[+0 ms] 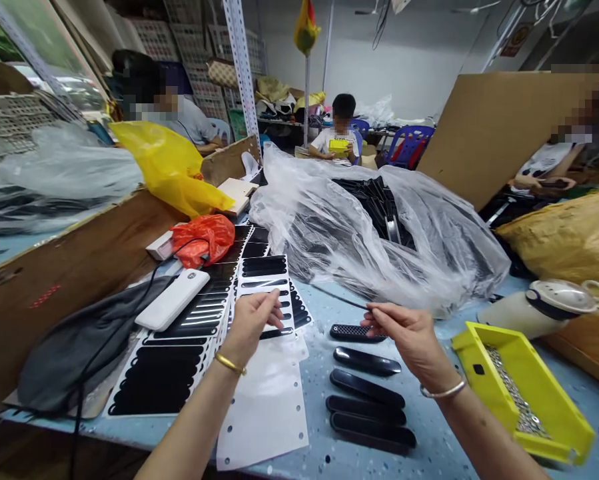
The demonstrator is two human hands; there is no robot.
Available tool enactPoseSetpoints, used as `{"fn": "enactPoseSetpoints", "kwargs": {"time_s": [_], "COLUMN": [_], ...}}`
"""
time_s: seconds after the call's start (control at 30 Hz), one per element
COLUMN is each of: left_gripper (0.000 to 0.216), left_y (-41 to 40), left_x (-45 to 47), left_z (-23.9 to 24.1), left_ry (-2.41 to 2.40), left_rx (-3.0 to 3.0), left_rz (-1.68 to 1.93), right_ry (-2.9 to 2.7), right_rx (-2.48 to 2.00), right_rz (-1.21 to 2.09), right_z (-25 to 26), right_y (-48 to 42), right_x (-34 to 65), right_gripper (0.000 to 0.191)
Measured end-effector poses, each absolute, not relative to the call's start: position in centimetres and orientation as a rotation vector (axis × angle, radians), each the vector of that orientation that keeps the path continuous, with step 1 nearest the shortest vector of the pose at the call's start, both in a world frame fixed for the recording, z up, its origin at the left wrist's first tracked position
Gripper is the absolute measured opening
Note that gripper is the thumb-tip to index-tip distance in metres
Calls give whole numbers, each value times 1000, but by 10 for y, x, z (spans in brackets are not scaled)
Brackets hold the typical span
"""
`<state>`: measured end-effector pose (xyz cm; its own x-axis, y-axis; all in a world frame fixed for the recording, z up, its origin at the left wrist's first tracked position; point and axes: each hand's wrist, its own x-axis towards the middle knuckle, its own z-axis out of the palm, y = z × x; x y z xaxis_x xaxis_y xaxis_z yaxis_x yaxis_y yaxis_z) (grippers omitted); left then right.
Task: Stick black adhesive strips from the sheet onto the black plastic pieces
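My left hand [254,320] is over a white sheet of black oblong stickers [264,267]. Its thumb and fingers are drawn together, and anything between them is hidden. In a pinch, my right hand [404,333] holds one end of a thin black strip [340,295], which reaches left toward the plastic bag. Just under that hand lies a black oblong piece with a mesh-patterned face [354,332]. Several smooth black oblong pieces [366,361] are laid in a column below it. More sticker sheets [159,377] are stacked left of my left hand.
A yellow bin [554,400] of small metal parts stands at right, beside a white bottle [524,310]. A large clear plastic bag [319,213] covers the back. Left are a white power bank [173,300], grey cloth [89,340] and red bag [206,240]. Other people sit beyond.
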<state>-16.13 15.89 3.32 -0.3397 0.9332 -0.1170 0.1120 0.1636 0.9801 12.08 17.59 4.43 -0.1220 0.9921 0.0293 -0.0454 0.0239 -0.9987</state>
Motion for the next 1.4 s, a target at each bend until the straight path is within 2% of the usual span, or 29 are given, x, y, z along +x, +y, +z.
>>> {"fn": "enactPoseSetpoints", "kwargs": {"time_s": [0.1, 0.2, 0.33, 0.5, 0.7, 0.87, 1.1, 1.33, 1.4], "left_gripper": [48, 39, 25, 26, 26, 24, 24, 26, 26], "left_y": [142, 131, 118, 106, 103, 103, 108, 120, 124], "left_x": [-123, -105, -100, -95, -84, -78, -67, -57, -54], "left_z": [34, 31, 23, 16, 20, 22, 19, 21, 21], "left_ry": [1214, 1054, 1029, 1123, 1134, 1116, 1076, 1048, 1054], "left_rx": [713, 653, 667, 583, 639, 664, 694, 745, 761], "left_rz": [1197, 1173, 1127, 1176, 1158, 1086, 1084, 1082, 1078], "right_ry": [-1555, -1805, -1945, -1998, -2173, -2443, -2511, -2431, -2398], "right_rx": [-1037, -971, -979, -1035, -935, -940, -986, -954, -945], "right_rz": [1102, 907, 816, 948, 476, 374, 308, 330, 341], "right_z": [46, 49, 49, 46, 48, 49, 43, 40, 39], "right_y": [160, 146, 134, 131, 130, 125, 134, 144, 145], "right_x": [120, 125, 143, 166, 163, 162, 173, 178, 178], "right_gripper": [18, 18, 17, 20, 22, 16, 14, 18, 26]}}
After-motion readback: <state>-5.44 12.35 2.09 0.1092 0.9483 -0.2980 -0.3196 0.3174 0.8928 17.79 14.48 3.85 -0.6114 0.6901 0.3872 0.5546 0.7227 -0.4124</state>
